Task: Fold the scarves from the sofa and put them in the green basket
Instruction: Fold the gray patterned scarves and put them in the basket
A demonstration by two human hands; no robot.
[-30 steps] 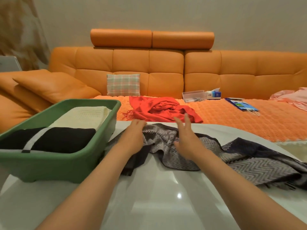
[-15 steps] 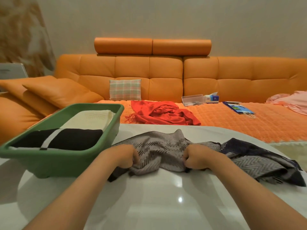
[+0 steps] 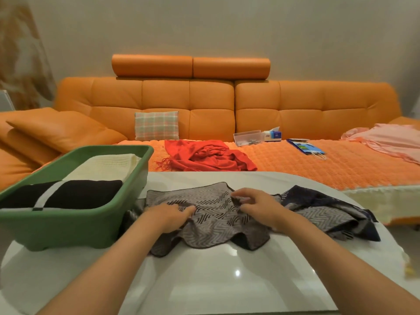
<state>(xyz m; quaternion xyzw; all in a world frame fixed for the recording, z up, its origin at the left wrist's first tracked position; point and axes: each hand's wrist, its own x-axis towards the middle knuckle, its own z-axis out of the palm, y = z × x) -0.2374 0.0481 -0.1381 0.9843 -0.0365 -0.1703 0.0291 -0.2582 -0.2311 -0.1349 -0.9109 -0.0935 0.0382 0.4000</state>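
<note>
An orange sofa (image 3: 204,103) stands against a plain beige wall (image 3: 227,26). A glossy white table (image 3: 204,280) reflects lamp light.

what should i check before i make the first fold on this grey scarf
1. The grey scarf lies flat: not ok, it is rumpled and its right end is bunched.
2. The right hand grips it: ok, the fingers pinch the cloth.
3. The left hand grips it: cannot tell, it rests on the cloth.
4. The table has bare room nearer you: ok.
5. The green basket has space: cannot tell, the black scarf and cream scarf cover its floor.
</note>
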